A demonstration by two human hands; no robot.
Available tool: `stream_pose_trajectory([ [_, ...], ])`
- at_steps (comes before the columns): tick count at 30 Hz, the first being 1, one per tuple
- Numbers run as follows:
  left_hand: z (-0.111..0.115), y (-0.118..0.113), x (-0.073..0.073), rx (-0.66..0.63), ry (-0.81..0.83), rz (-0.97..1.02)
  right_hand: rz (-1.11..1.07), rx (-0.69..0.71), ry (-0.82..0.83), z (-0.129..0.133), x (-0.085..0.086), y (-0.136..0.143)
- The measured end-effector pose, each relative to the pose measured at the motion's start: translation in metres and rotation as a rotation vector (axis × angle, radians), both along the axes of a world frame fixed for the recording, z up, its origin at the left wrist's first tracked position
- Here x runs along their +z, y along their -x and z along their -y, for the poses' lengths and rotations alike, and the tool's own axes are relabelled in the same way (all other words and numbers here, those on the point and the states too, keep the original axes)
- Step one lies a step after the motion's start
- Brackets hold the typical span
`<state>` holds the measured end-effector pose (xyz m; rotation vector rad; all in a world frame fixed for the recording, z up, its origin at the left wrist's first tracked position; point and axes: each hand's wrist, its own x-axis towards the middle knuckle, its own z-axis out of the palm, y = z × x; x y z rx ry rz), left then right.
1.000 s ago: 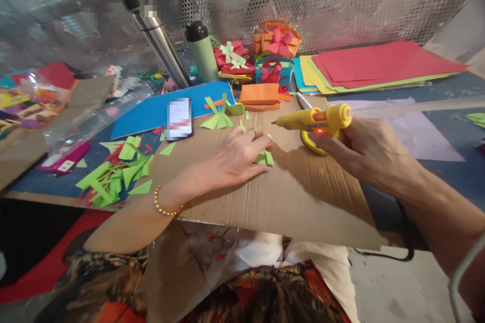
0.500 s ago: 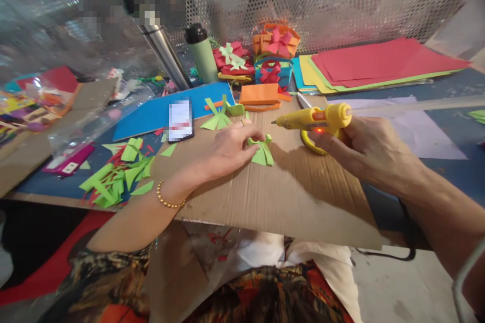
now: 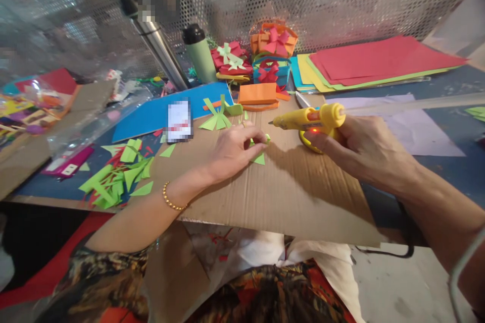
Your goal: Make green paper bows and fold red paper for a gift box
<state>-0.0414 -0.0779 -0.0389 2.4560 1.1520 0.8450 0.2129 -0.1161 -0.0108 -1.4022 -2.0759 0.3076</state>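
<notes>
Between thumb and fingers, my left hand (image 3: 237, 149) pinches a small green paper bow (image 3: 259, 158), mostly covered by the fingers. My right hand (image 3: 352, 146) is wrapped round a yellow glue gun (image 3: 308, 118) with a lit red light; its nozzle points left, just above and right of the bow. Yellow-handled scissors (image 3: 308, 142) lie partly hidden beneath the gun. Another green paper piece with spread strips (image 3: 215, 120) rests beyond my left hand. Brown cardboard (image 3: 280, 197) lies under both hands.
Green scraps (image 3: 113, 179) and a phone (image 3: 179, 120) are at the left. Behind stand a green bottle (image 3: 199, 55), a steel flask (image 3: 162, 53) and paper baskets (image 3: 275, 43). Folded orange paper (image 3: 257, 94) lies in front of them, coloured sheets (image 3: 382, 60) at the right.
The fingers of my left hand have shifted slightly right and now cover more of the green bow. The glue gun in my right hand appears slightly further left.
</notes>
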Motion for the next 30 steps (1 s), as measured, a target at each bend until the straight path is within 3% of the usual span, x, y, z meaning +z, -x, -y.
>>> stream_pose_trajectory([
  [7,-0.007,0.0,0.0,0.077,0.249,0.123,0.005,-0.004,-0.003,0.001,0.0,0.002],
  [14,-0.017,0.001,-0.014,0.143,0.022,-0.012,-0.014,0.02,-0.008,0.004,0.001,0.003],
  [20,-0.02,0.001,-0.017,0.147,-0.018,-0.047,-0.04,0.075,0.012,0.005,0.006,0.006],
  [25,-0.019,0.004,-0.009,0.141,-0.027,-0.027,-0.031,0.033,-0.001,0.005,0.004,0.003],
  [30,-0.003,0.009,0.015,0.076,-0.041,0.057,-0.019,0.028,0.018,0.004,0.002,0.0],
])
